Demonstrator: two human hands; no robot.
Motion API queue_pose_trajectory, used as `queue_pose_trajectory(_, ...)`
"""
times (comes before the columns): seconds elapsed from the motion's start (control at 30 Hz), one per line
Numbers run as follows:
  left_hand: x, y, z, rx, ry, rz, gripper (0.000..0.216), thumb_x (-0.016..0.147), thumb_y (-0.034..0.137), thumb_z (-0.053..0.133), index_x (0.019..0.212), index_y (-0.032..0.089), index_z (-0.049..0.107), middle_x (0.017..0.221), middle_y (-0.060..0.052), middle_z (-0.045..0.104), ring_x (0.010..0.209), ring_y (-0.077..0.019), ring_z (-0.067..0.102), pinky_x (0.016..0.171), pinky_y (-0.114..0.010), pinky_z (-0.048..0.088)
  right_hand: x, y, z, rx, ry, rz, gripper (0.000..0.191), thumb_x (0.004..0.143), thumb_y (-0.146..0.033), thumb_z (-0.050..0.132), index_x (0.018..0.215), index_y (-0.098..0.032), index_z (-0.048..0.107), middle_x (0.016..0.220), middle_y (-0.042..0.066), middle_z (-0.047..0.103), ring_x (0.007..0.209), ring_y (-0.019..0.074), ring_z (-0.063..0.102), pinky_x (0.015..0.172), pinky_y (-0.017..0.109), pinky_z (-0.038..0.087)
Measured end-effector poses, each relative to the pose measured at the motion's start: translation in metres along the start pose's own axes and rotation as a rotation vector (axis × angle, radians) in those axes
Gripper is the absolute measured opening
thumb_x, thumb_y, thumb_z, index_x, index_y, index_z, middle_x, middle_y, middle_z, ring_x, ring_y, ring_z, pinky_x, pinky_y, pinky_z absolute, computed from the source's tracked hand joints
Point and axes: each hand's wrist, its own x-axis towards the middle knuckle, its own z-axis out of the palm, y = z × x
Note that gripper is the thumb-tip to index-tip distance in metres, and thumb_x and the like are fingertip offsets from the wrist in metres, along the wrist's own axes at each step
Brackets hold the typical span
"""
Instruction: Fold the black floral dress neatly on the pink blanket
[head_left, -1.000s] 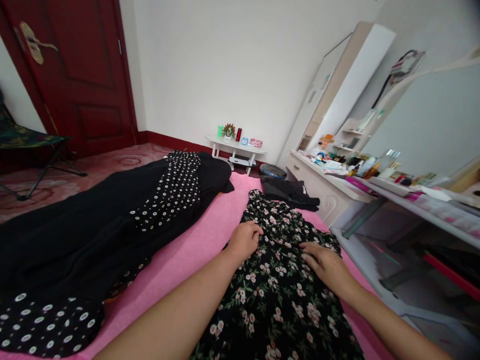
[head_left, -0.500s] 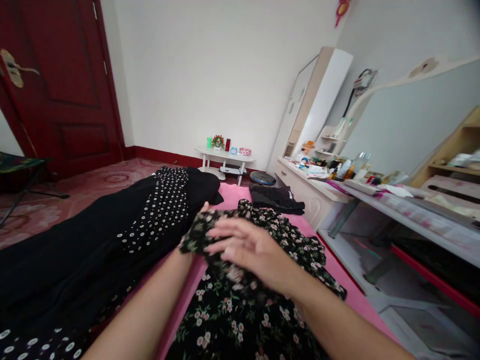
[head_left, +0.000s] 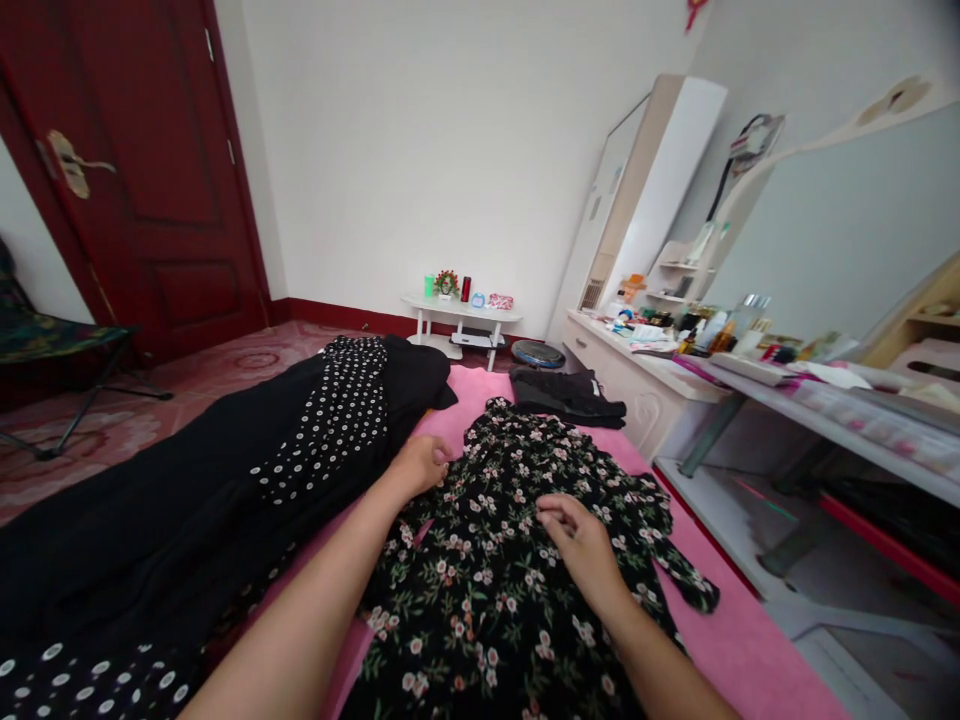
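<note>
Black floral dress [head_left: 487, 580]: left hand [head_left: 421, 467] at its ten o'clock, right hand [head_left: 579, 540] at three, both curled; whether gripping, I can't tell.

Well beyond the fingers [head_left: 559, 503], a low white table [head_left: 457, 307] carries a red-flowered plant [head_left: 447, 283] and a red cylinder [head_left: 466, 289]. To the fingers' right, bottles [head_left: 748, 318] crowd a pale dresser [head_left: 621, 375] near a large mirror [head_left: 847, 240]; far to their left rises a dark red door [head_left: 169, 150].

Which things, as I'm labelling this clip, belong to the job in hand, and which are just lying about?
Probably in the job: floral garment, left hand, right hand, pink cover; perhaps black dotted garment, dark clothes.

Probably lying about: chair, red container, bottles, flowers.
</note>
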Motion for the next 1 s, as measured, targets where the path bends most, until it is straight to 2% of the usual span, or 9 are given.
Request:
queue_pose_trajectory(0.17,-0.007,0.006,-0.050,0.324,0.547,-0.065,0.026,0.086,0.025,0.042,0.100,0.026,0.064,0.101,-0.004,0.062,0.088,-0.0204,0.060,0.077,-0.028,0.043,0.001,0.012,-0.003,0.029,0.056,0.052,0.021,0.079,-0.037,0.055,0.086,-0.019,0.064,0.082,0.006,0.065,0.076,0.0214,0.064,0.071,0.034,0.051)
queue_pose_trajectory(0.23,-0.004,0.004,-0.068,0.491,0.624,-0.110,0.029,0.087,0.023,0.039,0.102,0.026,0.064,0.105,-0.006,0.059,0.086,-0.0221,0.059,0.073,-0.030,0.043,-0.001,0.009,0.000,-0.040,0.034,-0.021,0.018,0.078,-0.033,0.054,0.085,-0.020,0.064,0.082,0.005,0.064,0.075,0.0200,0.062,0.070,0.033,0.050)
queue_pose_trajectory(0.33,0.007,0.005,-0.079,0.690,0.478,-0.149,0.029,0.082,0.014,0.041,0.095,0.018,0.066,0.104,-0.013,0.056,0.094,-0.0271,0.055,0.074,-0.033,0.042,-0.002,0.006,0.003,-0.116,0.017,-0.056,0.017,0.078,-0.028,0.052,0.086,-0.020,0.064,0.083,0.004,0.064,0.073,0.0183,0.061,0.068,0.030,0.049)
queue_pose_trajectory(0.43,0.020,0.019,-0.071,0.750,0.433,-0.024,0.027,0.080,0.011,0.043,0.092,0.013,0.067,0.107,-0.017,0.054,0.108,-0.0313,0.047,0.084,-0.038,0.041,-0.004,0.006,0.006,-0.154,0.001,-0.050,0.018,0.079,-0.027,0.051,0.088,-0.021,0.064,0.085,0.003,0.065,0.073,0.0172,0.061,0.069,0.029,0.049)
queue_pose_trajectory(0.53,0.034,0.039,-0.047,0.584,0.326,0.114,0.031,0.083,0.015,0.040,0.099,0.016,0.067,0.112,-0.016,0.054,0.113,-0.0307,0.046,0.092,-0.041,0.038,-0.001,0.006,0.006,-0.222,-0.046,-0.053,0.017,0.078,-0.025,0.051,0.088,-0.020,0.064,0.087,0.003,0.064,0.069,0.0154,0.060,0.067,0.028,0.049)
queue_pose_trajectory(0.67,0.059,0.046,-0.005,0.411,0.133,0.059,0.036,0.079,0.016,0.048,0.112,0.021,0.062,0.110,-0.012,0.061,0.105,-0.0262,0.056,0.090,-0.035,0.043,0.023,0.009,-0.010,-0.132,-0.154,0.043,0.016,0.074,-0.025,0.054,0.087,-0.018,0.062,0.085,0.003,0.064,0.061,0.0139,0.061,0.059,0.028,0.050)
queue_pose_trajectory(0.73,0.074,0.039,0.012,0.378,0.120,0.007,0.047,0.076,0.015,0.053,0.123,0.020,0.054,0.111,-0.013,0.061,0.104,-0.0254,0.059,0.089,-0.032,0.045,0.046,0.018,-0.026,-0.046,-0.074,0.122,0.018,0.073,-0.026,0.057,0.089,-0.018,0.060,0.082,0.003,0.064,0.061,0.0155,0.063,0.054,0.027,0.050)
queue_pose_trajectory(0.87,0.108,0.024,0.029,0.311,0.140,-0.095,0.059,0.075,0.016,0.056,0.133,0.016,0.042,0.119,-0.017,0.057,0.106,-0.0262,0.059,0.088,-0.032,0.046,0.097,0.046,-0.061,-0.070,0.235,0.257,0.031,0.073,-0.021,0.058,0.104,-0.018,0.055,0.079,0.002,0.065,0.069,0.0170,0.067,0.058,0.027,0.054)
queue_pose_trajectory(1.0,0.133,0.016,0.044,0.265,0.168,-0.156,0.056,0.076,0.022,0.059,0.130,0.013,0.044,0.119,-0.018,0.057,0.104,-0.0265,0.060,0.086,-0.032,0.047,0.127,0.072,-0.081,-0.258,0.300,0.402,0.055,0.074,-0.016,0.057,0.126,-0.012,0.042,0.066,0.001,0.064,0.059,0.0176,0.066,0.058,0.029,0.054)
